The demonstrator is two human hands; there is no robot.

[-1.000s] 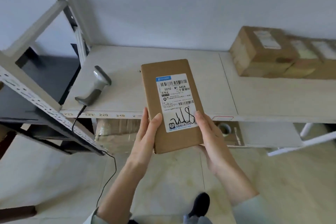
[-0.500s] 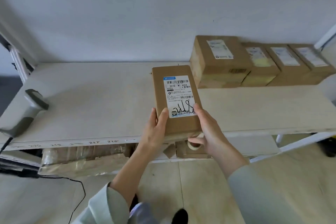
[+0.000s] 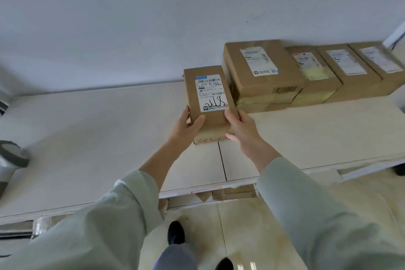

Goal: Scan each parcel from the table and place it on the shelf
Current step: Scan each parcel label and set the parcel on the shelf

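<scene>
I am seeing the left hand's fingers [image 3: 198, 121] curling round the near left edge of the brown parcel [image 3: 210, 103], thumb lying on its top face. The right hand [image 3: 243, 129] is gripping the near right corner, thumb up by the white shipping label [image 3: 210, 92] and the other fingers wrapping under the near end. The left hand [image 3: 185, 126] is mirroring it, so both are holding the parcel between them. The parcel is lying label-up over the middle of the white shelf [image 3: 109, 129]; whether its far end is touching the board I cannot tell. Its right side is sitting just beside the first of a row of cardboard boxes [image 3: 262, 72] lined along the shelf's back edge toward the right corner. Pale green sleeves [image 3: 306, 215] are reaching in from the front edge.
</scene>
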